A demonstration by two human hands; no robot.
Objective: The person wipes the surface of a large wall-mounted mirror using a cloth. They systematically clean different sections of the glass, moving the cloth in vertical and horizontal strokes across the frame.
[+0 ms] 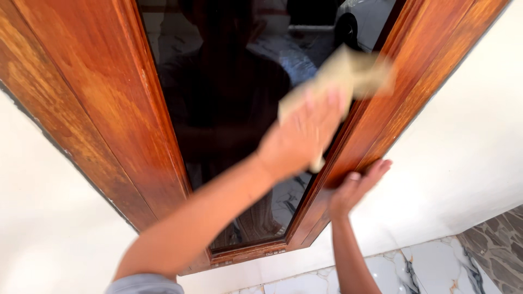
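Left hand wiping a dark window pane with a tan cloth, right hand braced on the wooden frame.

The left hand (299, 139) presses a blurred tan cloth (340, 76) flat against the glass pane (218, 109), its fingers spread over the cloth rather than curled into a fist; the cloth reaches up and to the right from under the fingers, onto the pane's right edge. The right hand (354, 185) lies open, palm against the right side of the wooden frame (92, 109), just below and to the right of the left hand, holding nothing. The pane's long axis runs up and down, narrow between the frame's two side pieces. One cloth, one pane, two hands. White wall (463, 152) flanks the frame; marble floor tiles (425, 267) show below.
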